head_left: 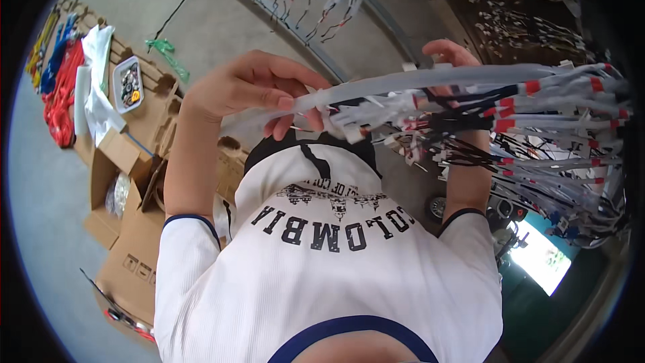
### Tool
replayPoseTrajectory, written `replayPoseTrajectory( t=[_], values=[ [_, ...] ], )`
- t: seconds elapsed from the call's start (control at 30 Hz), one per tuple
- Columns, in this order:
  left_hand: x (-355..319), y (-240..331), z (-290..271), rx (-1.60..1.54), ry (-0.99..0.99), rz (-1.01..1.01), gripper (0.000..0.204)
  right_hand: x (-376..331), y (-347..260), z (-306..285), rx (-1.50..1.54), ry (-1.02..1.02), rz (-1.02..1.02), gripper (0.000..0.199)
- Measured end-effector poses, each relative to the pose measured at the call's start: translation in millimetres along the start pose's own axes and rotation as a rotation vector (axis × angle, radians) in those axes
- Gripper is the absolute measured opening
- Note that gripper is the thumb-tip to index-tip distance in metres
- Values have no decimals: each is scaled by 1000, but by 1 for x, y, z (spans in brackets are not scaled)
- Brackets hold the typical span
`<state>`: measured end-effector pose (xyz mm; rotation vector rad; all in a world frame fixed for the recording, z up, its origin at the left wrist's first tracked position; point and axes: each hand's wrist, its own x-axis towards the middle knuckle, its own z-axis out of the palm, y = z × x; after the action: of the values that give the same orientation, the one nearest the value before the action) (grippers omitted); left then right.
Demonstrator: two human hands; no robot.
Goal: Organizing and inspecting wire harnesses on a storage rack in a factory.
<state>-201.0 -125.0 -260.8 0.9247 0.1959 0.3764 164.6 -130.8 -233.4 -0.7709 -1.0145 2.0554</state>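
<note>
My left hand is closed with thumb and fingers around a long, translucent white plastic sleeve. The sleeve stretches rightward from it, and its left end past the thumb is blurred. Beneath the sleeve, loose wire ends with small white connectors lie close to my left fingertips. My right hand is behind the sleeve and wires, with some fingers showing above and below it; what it grips is hidden. A thick bunch of wire harnesses, sleeved in grey and black with red bands, fills the right side in front of my right forearm.
Cardboard boxes stand at left, near a white tray of small parts and red bundles. Further harnesses hang from a metal rack ahead. More wires lie at far right; a lit screen is lower right.
</note>
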Motion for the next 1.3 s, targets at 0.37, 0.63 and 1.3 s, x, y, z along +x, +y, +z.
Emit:
replayPoseTrajectory(
  t=[0.37, 0.63, 1.3],
  values=[
    [-22, -9, 1, 536, 466, -198, 29, -3, 21, 14, 235, -144, -49, 54],
    [-25, -29, -13, 734, 884, 275, 22, 10, 17, 14, 244, -222, -258, 79],
    [-23, -54, -49, 80, 140, -155, 36, 15, -12, 25, -138, -90, 82, 40]
  ],
)
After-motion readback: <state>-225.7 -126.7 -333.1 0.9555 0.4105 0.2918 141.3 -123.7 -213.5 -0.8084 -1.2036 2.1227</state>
